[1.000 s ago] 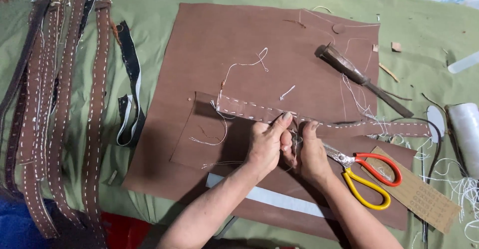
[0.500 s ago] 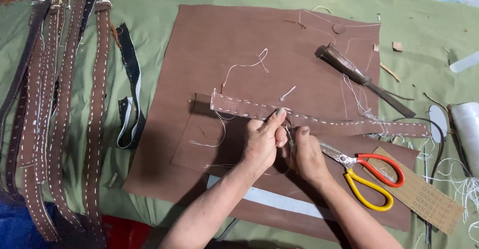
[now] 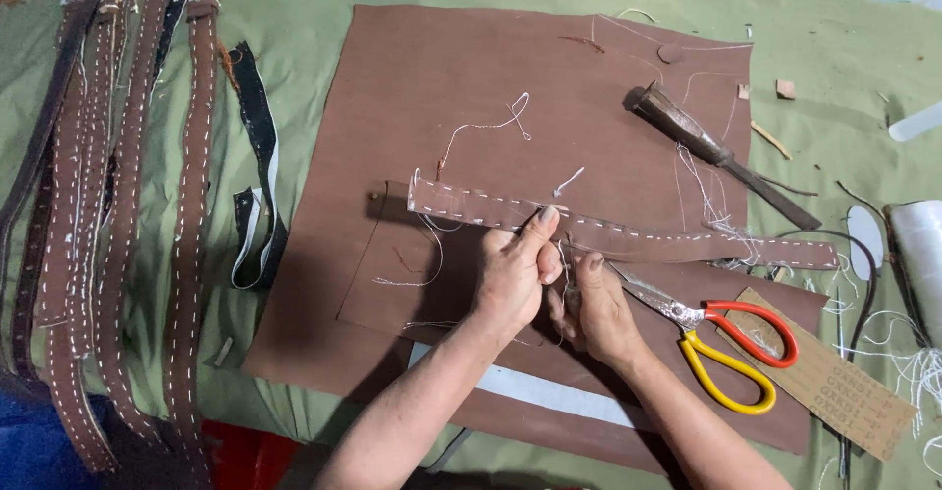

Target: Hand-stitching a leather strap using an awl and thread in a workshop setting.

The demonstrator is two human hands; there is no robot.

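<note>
Stitching runs white along most of the brown leather strap [image 3: 628,235] at frame centre, on a brown leather sheet [image 3: 471,88]. The left hand [image 3: 510,274] pinches its near edge; the right hand [image 3: 594,304] is curled narrow just beside, its grasp unclear. Finished straps [image 3: 128,206] lie far left. No containers show; scissors [image 3: 726,338] lie lower right.

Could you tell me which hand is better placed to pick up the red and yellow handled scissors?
The right hand, probably: it lies beside the red and yellow handled scissors, while the left hand pinches the brown stitched leather strap.
</note>
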